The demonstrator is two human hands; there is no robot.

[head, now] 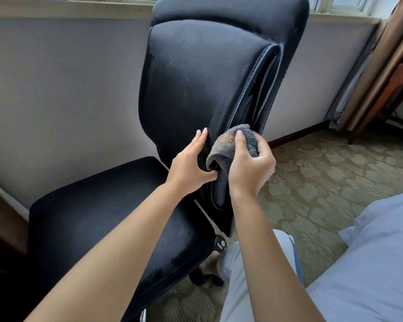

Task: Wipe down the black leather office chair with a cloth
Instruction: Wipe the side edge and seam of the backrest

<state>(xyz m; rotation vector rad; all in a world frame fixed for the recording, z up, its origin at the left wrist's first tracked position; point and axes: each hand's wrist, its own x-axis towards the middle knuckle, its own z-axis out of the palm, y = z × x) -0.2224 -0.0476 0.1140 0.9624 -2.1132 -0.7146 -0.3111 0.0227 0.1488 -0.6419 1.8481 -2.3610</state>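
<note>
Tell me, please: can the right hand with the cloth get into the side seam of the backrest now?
Probably yes. The left hand pulls the cushion edge aside, and the right hand already holds the cloth at the seam.

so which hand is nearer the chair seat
Left. The left hand grips the backrest edge just above the seat; the right hand, gripping the cloth, sits further right, beyond the backrest's side edge.
</note>
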